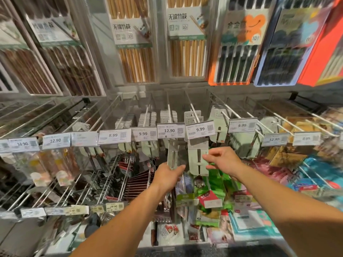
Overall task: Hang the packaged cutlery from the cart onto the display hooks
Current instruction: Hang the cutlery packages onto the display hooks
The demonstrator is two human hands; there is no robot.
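My left hand (pixel 168 175) grips the lower end of a narrow pale cutlery pack (pixel 172 154) that hangs below the 12.90 price tag (pixel 170 130). Just to its right hangs a wider pale card pack (pixel 197 160) under the 9.99 tag (pixel 200 129), on a white hook (pixel 193 108). My right hand (pixel 221 160) hovers at that card's right edge with thumb and fingers curved toward it; whether they touch it is unclear. The cart is out of view.
Rows of white display hooks (pixel 239 115) with price tags run left and right, most holding pale cutlery packs. Boxed chopstick sets (pixel 135 43) hang above. Lower hooks carry dark and red packs (pixel 137 180); green and mixed packages (pixel 215 184) lie beneath my hands.
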